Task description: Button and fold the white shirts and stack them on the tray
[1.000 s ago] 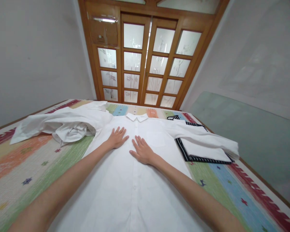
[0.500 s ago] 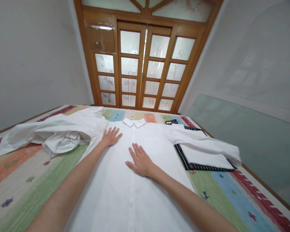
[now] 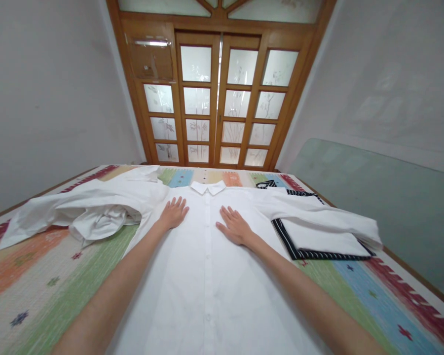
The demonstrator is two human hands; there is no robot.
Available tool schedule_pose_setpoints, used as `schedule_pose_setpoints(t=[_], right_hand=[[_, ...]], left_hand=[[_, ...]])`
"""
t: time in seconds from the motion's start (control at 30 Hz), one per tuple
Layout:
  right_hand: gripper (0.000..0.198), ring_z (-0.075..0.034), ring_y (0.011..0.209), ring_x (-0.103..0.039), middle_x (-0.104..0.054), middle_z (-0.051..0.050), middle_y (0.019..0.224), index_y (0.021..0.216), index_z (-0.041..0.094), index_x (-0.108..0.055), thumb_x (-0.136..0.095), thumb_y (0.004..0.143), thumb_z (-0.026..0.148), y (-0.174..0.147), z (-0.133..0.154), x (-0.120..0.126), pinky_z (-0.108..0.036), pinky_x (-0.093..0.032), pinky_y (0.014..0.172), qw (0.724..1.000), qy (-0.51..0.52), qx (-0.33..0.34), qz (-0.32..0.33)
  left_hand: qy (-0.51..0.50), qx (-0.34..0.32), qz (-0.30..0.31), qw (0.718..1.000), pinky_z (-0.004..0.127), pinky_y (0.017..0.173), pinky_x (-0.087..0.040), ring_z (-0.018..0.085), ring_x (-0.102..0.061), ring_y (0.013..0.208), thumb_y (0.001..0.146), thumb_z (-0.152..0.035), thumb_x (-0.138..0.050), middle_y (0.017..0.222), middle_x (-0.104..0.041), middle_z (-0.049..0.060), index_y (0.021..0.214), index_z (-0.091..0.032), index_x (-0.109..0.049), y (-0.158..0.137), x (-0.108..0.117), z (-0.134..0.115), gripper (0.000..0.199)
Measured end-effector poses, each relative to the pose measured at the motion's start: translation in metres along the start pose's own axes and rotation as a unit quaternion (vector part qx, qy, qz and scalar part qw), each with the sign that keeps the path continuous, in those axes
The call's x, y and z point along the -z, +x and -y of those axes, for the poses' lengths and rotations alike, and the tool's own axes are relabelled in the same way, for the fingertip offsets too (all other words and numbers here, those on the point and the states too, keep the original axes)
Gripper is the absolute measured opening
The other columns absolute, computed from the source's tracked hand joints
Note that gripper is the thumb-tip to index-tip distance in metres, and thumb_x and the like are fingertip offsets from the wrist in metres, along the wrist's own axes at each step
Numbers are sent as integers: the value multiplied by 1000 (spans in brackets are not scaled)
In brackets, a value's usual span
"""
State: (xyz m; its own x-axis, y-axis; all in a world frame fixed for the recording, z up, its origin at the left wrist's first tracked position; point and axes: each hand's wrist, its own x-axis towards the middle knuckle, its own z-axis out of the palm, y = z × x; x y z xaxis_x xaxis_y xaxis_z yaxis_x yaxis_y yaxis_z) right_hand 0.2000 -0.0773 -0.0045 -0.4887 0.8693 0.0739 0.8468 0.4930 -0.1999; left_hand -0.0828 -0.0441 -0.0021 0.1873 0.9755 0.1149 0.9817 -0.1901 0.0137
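A white button-up shirt point(image 3: 192, 276) lies front side up, its collar point(image 3: 207, 188) at the far end and its button strip running toward me. On the left chest of the picture rests my left hand point(image 3: 174, 212), flat with fingers spread. My right hand point(image 3: 235, 226) lies flat on the other chest side, fingers stretched out. Neither hand holds anything. The shirt's right-side sleeve point(image 3: 325, 219) stretches across a folded white cloth point(image 3: 320, 239) edged by black striped fabric point(image 3: 286, 241).
Crumpled white cloth point(image 3: 96, 222) lies on the left, by the shirt's other sleeve. Beneath everything spreads a colourful patterned cover point(image 3: 52, 266). A pale green panel point(image 3: 373, 197) stands along the right wall. Wooden doors with glass panes point(image 3: 197, 101) are at the back.
My right hand has slid right and farther up the shirt, from near the button strip to the chest side. My left hand stays almost in place. The view has shifted slightly.
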Motion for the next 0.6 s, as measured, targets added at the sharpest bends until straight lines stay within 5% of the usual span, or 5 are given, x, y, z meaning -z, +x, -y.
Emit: schedule_pose_setpoints(t=[0.3,0.6], right_hand=[[79,-27,150,-12,-16,-15,162,154,5,-23,-18,98,60,33,-61,10,-39,-11,120,989,-49,-138,14],[81,-29,149,-16,-17,-20,161,152,-1,-24,-24,97,58,42,-73,11,-37,-12,119,981,-64,-182,3]], left_hand=[[-11,-20,35,999,53,117,-19,33,-17,149,98,-54,-21,160,-23,14,153,-15,-30,-14,4,-3,68],[-12,-7,54,998,50,119,-17,30,-14,150,97,-58,-18,162,-20,10,155,-16,-26,-16,9,-5,71]])
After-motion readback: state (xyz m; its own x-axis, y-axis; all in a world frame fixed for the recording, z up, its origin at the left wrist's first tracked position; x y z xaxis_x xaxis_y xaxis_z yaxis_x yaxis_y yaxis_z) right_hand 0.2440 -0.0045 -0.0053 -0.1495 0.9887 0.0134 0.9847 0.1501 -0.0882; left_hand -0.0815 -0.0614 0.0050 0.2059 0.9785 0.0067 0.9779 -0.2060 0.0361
